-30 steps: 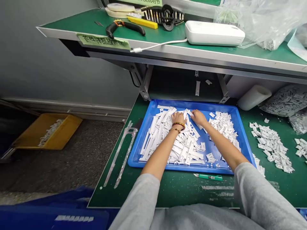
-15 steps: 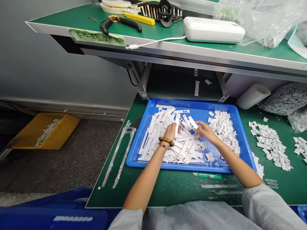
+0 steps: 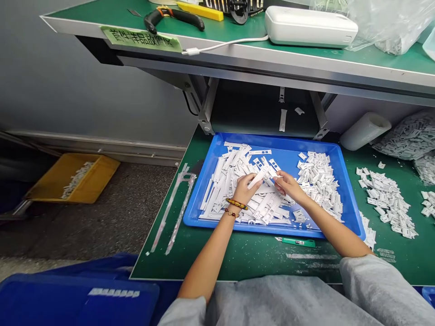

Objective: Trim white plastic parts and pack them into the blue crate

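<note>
My left hand (image 3: 246,188) is closed on a flat white plastic strip (image 3: 257,178), which slants up to the right. Close by on the right, my right hand (image 3: 286,184) pinches a white piece near the strip's far end; whether the two pieces join I cannot tell. Both hands are over a blue tray (image 3: 189,213). Long white strips (image 3: 217,190) lie heaped in its left part, under and around my hands. Small white clips (image 3: 319,176) are piled in its right part.
A green utility knife (image 3: 297,242) lies before the tray. More small white pieces (image 3: 390,203) are heaped on the green table at right. Behind the tray is a black conveyor belt (image 3: 251,108), under a shelf holding pliers (image 3: 173,19) and a white power bank (image 3: 309,26).
The strip in my left hand has tipped from nearly upright to slanting right, and my hands have come closer together. The view has shifted slightly.
</note>
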`<state>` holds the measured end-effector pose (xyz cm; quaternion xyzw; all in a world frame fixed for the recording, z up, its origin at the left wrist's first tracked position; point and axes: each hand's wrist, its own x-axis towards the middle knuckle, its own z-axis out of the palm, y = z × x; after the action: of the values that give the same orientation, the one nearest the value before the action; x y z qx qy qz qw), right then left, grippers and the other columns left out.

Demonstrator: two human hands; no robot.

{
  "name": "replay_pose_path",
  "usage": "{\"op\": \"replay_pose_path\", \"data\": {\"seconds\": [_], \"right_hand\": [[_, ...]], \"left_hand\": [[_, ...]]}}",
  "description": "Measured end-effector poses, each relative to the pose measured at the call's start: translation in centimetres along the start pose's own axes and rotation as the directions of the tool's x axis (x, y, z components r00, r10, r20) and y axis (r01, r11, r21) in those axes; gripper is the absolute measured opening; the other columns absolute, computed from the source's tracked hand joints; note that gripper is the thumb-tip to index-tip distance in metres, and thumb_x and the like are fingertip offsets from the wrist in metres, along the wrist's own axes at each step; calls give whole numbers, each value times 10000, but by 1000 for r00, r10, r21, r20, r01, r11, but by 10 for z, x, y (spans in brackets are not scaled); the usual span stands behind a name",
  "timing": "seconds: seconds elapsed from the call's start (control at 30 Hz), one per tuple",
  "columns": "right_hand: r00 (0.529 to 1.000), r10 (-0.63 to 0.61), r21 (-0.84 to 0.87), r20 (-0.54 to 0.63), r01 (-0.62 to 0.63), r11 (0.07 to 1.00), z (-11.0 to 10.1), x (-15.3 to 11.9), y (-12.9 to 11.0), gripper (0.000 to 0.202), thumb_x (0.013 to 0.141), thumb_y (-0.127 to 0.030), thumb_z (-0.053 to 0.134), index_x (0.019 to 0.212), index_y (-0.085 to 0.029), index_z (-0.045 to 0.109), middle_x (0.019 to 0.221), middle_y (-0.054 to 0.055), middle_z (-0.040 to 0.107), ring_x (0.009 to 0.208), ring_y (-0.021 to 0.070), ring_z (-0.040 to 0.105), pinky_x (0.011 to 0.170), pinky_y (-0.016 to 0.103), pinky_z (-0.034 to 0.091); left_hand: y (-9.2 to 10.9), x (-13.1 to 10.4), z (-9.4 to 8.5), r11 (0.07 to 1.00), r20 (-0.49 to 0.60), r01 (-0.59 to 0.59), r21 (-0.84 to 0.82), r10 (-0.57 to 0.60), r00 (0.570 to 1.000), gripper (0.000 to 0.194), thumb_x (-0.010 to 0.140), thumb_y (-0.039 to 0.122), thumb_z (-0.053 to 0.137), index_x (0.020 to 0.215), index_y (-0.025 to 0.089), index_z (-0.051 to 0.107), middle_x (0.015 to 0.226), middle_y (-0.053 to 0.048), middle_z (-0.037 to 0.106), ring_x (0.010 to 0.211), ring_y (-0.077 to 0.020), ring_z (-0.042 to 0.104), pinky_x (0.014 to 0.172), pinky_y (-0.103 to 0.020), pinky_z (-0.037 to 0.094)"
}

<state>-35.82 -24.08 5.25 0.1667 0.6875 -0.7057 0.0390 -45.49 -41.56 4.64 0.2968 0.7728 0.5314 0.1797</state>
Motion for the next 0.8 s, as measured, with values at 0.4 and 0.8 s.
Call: {"op": "replay_pose_path", "data": {"seconds": [0.4, 0.8], "right_hand": [[863, -127, 68, -489, 184, 981, -40, 13, -1, 531, 782, -753, 493, 901, -238, 443, 761, 5, 557, 600, 147, 541, 520, 290, 444], [898, -183, -695, -400, -168, 699, -60, 34, 39, 160, 816, -298, 613, 924, -182, 590, 878, 57, 659, 826, 219, 615, 770, 326, 453]], "left_hand": [[11, 5, 21, 882, 55, -80, 464, 62, 997, 189, 891, 290, 537, 931, 271, 720, 1074, -35, 729, 1058, -247, 595, 1080, -505, 235], [-21, 105, 55, 746, 177, -179, 641, 83, 981, 515, 734, -23, 464, 1122, 235, 683, 1261, -109, 642, 1263, -297, 453, 1095, -527, 236]]}}
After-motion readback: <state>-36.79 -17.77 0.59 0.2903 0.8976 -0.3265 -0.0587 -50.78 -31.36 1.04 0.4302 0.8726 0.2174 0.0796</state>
